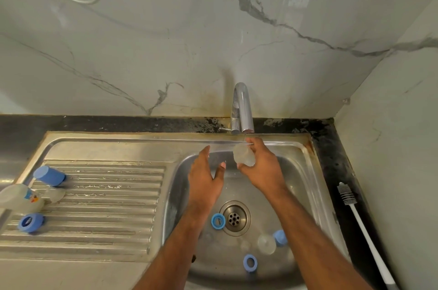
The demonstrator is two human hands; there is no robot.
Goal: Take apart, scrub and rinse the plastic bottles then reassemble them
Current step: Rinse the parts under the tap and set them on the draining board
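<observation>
Under the tap (241, 109), right hand (262, 166) grips what looks like a clear cap (244, 156); left hand (205, 178) beside, fingers spread, holding nothing

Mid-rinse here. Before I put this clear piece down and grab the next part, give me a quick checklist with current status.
1. Right hand has a firm hold on the clear bottle piece: ok, fingers curl round it.
2. Piece sits under the tap: ok, directly below the spout.
3. Water running: cannot tell, only a faint thin stream shows.
4. Left hand free for the next part: ok, open and holding nothing.
5. Parts left in the sink: ok, a blue ring beside the drain, another blue ring nearer the front.
6. Bottle brush ready: ok, lying on the counter right of the sink.
</observation>
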